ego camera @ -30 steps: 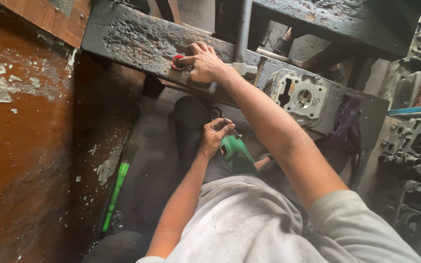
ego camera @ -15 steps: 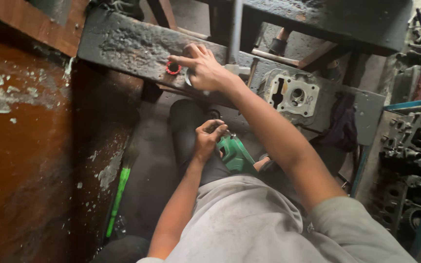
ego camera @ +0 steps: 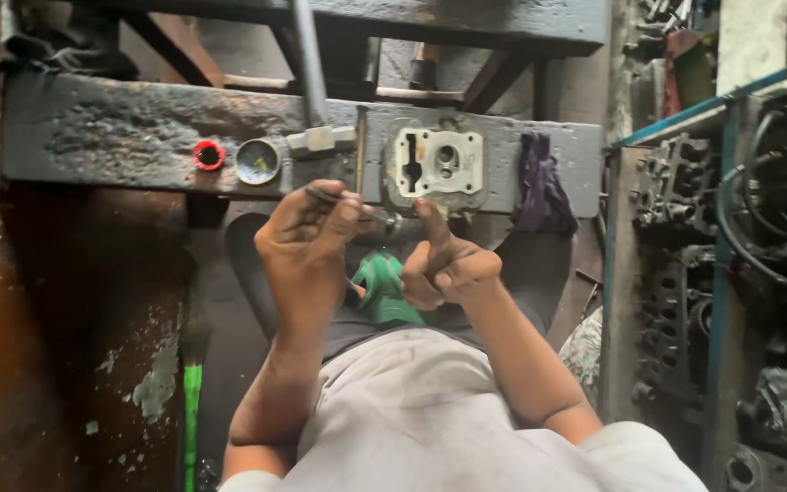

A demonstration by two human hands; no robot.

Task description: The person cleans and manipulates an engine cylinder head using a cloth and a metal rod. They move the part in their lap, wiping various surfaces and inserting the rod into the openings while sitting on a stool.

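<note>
Change since a second ago: right hand [ego camera: 448, 269] has left the red cap [ego camera: 209, 155] on the grimy worktop [ego camera: 111, 137] and come in beside the left hand [ego camera: 307, 246]. Left hand: pinching a thin dark rod [ego camera: 334, 195], raised before the pale cylinder head [ego camera: 437, 162]. Right hand: loosely curled, forefinger up, nothing seen in it. Green tool [ego camera: 383, 290]: on the lap, mostly hidden behind both hands. Rod's far end: indistinct.

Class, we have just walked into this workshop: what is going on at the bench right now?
A person sits at a grimy metal bench. Their left hand pinches a thin metal rod, while the right hand points a finger up at the cylinder head on the bench. A green tool lies in their lap.
</note>
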